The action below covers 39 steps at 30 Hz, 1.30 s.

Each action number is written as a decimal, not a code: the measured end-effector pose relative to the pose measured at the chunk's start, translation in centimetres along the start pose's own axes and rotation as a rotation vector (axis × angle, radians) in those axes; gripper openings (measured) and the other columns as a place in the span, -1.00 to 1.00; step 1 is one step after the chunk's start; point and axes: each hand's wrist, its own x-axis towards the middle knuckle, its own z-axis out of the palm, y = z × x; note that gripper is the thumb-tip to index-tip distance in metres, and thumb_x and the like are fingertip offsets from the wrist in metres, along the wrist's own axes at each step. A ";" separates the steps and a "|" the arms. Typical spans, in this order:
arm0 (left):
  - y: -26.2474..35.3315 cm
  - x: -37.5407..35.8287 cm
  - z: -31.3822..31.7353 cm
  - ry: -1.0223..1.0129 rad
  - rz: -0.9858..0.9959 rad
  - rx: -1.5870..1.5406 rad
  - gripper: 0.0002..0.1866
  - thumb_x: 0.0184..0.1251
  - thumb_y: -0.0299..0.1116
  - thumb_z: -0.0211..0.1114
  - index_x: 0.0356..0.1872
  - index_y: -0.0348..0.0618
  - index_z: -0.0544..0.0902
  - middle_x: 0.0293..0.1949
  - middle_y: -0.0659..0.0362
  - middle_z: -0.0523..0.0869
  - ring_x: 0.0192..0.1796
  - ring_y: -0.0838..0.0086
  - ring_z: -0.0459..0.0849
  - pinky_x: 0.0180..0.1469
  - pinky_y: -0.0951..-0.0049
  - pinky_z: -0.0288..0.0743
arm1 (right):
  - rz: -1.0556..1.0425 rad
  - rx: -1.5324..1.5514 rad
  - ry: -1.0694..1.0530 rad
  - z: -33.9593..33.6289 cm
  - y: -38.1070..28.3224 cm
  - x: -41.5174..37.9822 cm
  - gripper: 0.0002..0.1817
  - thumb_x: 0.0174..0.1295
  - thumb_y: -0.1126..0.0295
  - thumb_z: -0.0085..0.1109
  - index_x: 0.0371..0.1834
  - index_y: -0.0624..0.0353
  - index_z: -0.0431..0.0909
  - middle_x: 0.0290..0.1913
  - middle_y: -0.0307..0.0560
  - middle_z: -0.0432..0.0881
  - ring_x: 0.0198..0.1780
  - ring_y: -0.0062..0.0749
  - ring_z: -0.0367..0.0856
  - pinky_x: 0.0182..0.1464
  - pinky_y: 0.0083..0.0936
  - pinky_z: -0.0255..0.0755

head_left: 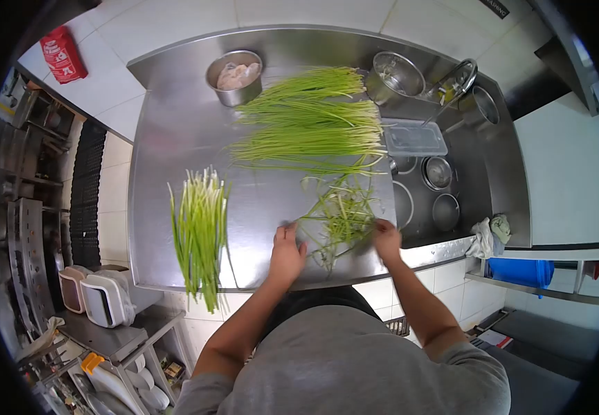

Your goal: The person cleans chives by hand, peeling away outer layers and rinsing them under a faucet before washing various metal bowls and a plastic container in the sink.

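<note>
Where loose green stalks (pixel 344 211) lie between left hand (pixel 288 252) and right hand (pixel 386 240), contact unclear; cannot tell if either grips.

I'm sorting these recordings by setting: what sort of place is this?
Probably a commercial kitchen, perhaps a restaurant's: a wide metal counter bears piles of long greens, and a deep sink beside them holds metal bowls.

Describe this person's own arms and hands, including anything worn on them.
The left hand and right hand are both ungloved. The short sleeves of a grey top leave the forearms bare. No watch or bracelet shows at the wrists; rings are too small to tell.
</note>
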 end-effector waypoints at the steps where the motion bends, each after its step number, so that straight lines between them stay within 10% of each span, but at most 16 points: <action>1: 0.7 0.3 1.5 0.041 0.003 -0.021 -0.58 0.14 -0.47 0.21 0.08 -0.21 0.47 -0.08 -0.10 0.48 -0.03 0.05 0.51 0.01 0.25 0.43 | -0.047 0.198 -0.080 1.7 0.4 0.2 -0.69 0.07 0.49 0.15 -0.09 0.33 0.56 -0.31 -0.15 0.62 -0.35 -0.47 0.58 -0.30 -0.50 0.46; 6: 3.2 4.1 4.6 0.113 -0.051 0.030 -0.69 0.10 -0.57 0.11 -0.09 -0.18 0.58 -0.25 -0.03 0.58 -0.26 0.08 0.57 -0.20 0.24 0.47 | 0.002 0.513 -0.459 -1.2 -5.5 3.3 -0.77 0.08 0.46 0.10 -0.19 0.22 0.60 -0.44 -0.02 0.61 -0.41 -0.24 0.59 -0.30 -0.45 0.44; 12: 8.4 14.4 6.4 0.186 0.312 0.312 -0.79 0.02 -0.54 0.19 -0.26 -0.15 0.61 -0.23 0.03 0.59 -0.11 0.13 0.54 -0.03 0.18 0.40 | -0.213 0.198 -0.080 -7.7 -1.1 12.6 -0.80 0.10 0.47 0.13 -0.21 0.22 0.62 -0.50 -0.05 0.60 -0.48 -0.43 0.57 -0.36 -0.52 0.44; 20: 10.6 19.5 12.7 -0.066 0.301 0.760 -0.86 0.14 -0.37 0.14 -0.28 -0.10 0.57 -0.14 0.10 0.55 0.08 0.22 0.43 0.07 0.18 0.27 | 0.223 1.073 -0.076 -17.2 -3.1 28.0 -0.77 0.18 0.51 0.03 -0.09 0.21 0.53 -0.35 -0.18 0.62 -0.43 -0.54 0.55 -0.40 -0.63 0.44; 26: 14.8 22.4 9.9 0.057 0.283 0.543 -0.88 0.25 -0.37 0.14 -0.29 -0.18 0.51 -0.28 0.11 0.65 -0.15 0.12 0.56 0.03 0.13 0.34 | 0.094 1.008 -0.171 -20.9 -4.0 37.5 -0.74 0.18 0.42 0.13 -0.05 0.18 0.50 -0.26 -0.13 0.63 -0.37 -0.48 0.57 -0.34 -0.59 0.45; 33: 26.4 30.5 17.8 -0.001 0.103 -0.244 -0.84 0.30 -0.39 0.19 -0.28 -0.29 0.48 -0.51 0.12 0.65 -0.59 0.45 0.57 -0.54 0.47 0.43 | 0.027 1.147 -0.631 -21.0 -6.2 30.4 -0.72 0.15 0.37 0.25 -0.09 0.22 0.56 -0.35 -0.25 0.60 -0.38 -0.62 0.50 -0.35 -0.66 0.37; 39: 30.5 32.1 23.4 -0.205 -0.307 -0.676 -0.88 0.32 -0.41 0.16 -0.28 -0.27 0.49 -0.56 0.16 0.59 -0.62 0.64 0.45 -0.60 0.60 0.31 | 0.114 1.145 -0.289 -23.1 -3.2 34.6 -0.87 0.17 0.38 0.25 -0.39 0.20 0.55 -0.56 -0.32 0.49 -0.57 -0.68 0.36 -0.49 -0.71 0.26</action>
